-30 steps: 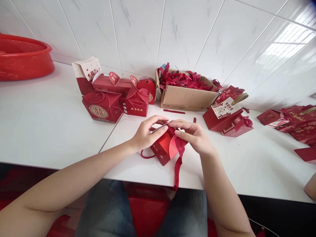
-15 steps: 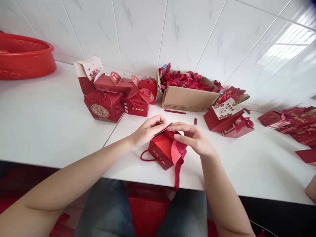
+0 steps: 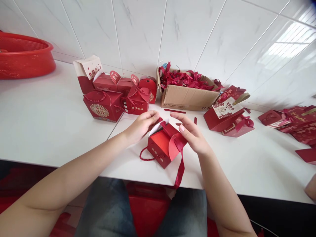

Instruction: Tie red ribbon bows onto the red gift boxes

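A small red gift box (image 3: 159, 149) stands on the white table in front of me, with a twisted red cord handle (image 3: 146, 159) on its left side. A dark red ribbon (image 3: 180, 171) crosses its top and hangs over the table's front edge. At the box's back left, my left hand (image 3: 144, 126) pinches a red flap. My right hand (image 3: 194, 135) is beside the box's right side, thumb and fingers apart, with nothing held between them.
Behind the box is a cardboard box (image 3: 190, 97) of red ribbons. Finished red boxes (image 3: 106, 105) stand at the back left, others (image 3: 223, 117) at the right. A red basket (image 3: 24, 61) sits far left. Part of another person's hand (image 3: 311, 188) shows at the right edge.
My hands have moved apart. The right fingers have come off the flap and opened, and the left hand has shifted slightly left and back, uncovering the box's white inner edge.
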The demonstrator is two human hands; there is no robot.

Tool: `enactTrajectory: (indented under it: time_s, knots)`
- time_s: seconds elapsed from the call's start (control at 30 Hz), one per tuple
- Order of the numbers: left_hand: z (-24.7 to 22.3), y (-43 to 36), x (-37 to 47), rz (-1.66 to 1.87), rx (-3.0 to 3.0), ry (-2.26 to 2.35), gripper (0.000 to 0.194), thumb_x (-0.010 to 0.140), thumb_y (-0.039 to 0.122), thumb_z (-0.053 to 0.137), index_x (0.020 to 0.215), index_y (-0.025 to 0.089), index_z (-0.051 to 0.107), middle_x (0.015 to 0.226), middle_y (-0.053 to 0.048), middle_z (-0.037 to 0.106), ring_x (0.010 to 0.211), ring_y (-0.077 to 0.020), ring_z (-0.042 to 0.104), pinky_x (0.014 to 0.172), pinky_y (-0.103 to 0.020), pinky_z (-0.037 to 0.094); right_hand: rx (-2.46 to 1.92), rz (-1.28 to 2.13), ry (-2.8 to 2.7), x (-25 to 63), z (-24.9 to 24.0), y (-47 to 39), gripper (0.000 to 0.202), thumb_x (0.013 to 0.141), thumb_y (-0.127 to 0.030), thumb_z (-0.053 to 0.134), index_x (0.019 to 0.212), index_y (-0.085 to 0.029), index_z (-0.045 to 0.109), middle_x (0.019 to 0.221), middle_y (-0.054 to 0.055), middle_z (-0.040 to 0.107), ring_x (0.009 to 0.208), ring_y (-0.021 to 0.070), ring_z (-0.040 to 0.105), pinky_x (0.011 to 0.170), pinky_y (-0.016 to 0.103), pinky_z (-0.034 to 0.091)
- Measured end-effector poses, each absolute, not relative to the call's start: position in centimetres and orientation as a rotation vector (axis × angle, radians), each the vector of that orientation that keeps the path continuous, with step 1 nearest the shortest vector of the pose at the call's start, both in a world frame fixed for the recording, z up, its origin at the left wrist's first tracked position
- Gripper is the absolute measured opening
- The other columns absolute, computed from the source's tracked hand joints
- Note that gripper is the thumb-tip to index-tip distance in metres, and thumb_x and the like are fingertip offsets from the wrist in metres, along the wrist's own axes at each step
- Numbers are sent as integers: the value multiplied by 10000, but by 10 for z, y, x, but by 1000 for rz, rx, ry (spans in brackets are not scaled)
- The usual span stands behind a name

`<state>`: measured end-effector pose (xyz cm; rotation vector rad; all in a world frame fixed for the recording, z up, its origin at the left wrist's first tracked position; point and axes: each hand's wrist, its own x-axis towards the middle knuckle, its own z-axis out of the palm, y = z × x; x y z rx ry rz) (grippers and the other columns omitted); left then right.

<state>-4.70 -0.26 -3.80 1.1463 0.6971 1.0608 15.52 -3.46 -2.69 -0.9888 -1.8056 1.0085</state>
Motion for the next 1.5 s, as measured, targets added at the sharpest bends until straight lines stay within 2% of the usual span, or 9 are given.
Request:
enactTrajectory:
  time_s: [0.23,0.5,0.67,0.83,1.03,1.17,1.27,1.4,1.5]
  knots:
    - [-33,23,-60,1280,755,657,199,922,235,553,747,142,560,753,-34,662,728,-102,684,553,-159,512,-740,1271,-1959,170,-27,-26,418,889,-488,562,1266,-310,571,1346,47,569,1283,231,505,1103,417,389]
    - [-28,33,-69,1508,651,519,284,1000,181,346,893,121,601,1078,-97,686,1268,-183,552,994,-249,536,-698,1302,-1961,180,-36,-15,309,753,-291,766,1054,-317,700,1258,45,583,1188,213,565,1024,397,481]
    - [-27,38,-74,1653,731,521,284,1005,199,328,857,149,565,1090,-90,676,1210,-158,597,1047,-248,491,-811,1182,-1874,173,-42,-14,179,740,-310,772,914,-293,729,1130,42,594,1106,199,582,976,394,496]
    - [-37,44,-78,1821,973,684,138,930,306,523,847,214,463,1076,-45,630,1088,-171,653,944,-302,537,-903,963,-1865,166,-44,-13,151,713,-331,783,820,-257,707,1047,39,585,1009,194,581,962,410,453]
    - [-48,34,-67,1884,1474,942,396,731,413,746,972,220,498,1104,-55,559,906,-138,611,722,-246,531,-1159,642,-1689,153,-52,-11,197,714,-363,746,711,-220,611,890,18,522,820,165,538,781,358,473]
    - [-41,19,-66,1661,1680,820,315,766,457,704,783,189,540,683,7,552,602,-104,532,586,-240,462,-1325,433,-1504,145,-56,-12,200,722,-366,711,690,-215,586,860,24,514,837,178,525,768,344,460]
    - [-35,15,-74,1260,1707,698,455,767,535,671,529,186,501,493,-12,504,486,-125,477,515,-282,408,-1337,510,-1445,141,-54,-14,262,757,-446,667,696,-213,564,787,5,501,722,145,491,671,300,439]
    - [-25,15,-86,273,1577,394,555,640,706,682,458,203,538,508,-104,612,513,-221,577,524,-350,460,-1366,810,-1335,146,-50,-12,456,818,-626,521,641,-213,443,629,-31,423,553,101,378,509,250,335]
    - [-19,12,-85,-140,1575,383,535,602,724,701,529,201,619,604,-117,685,646,-247,635,643,-349,511,-1572,999,-1327,153,-51,-7,576,782,-747,451,572,-218,362,541,-37,349,490,99,314,454,256,255]
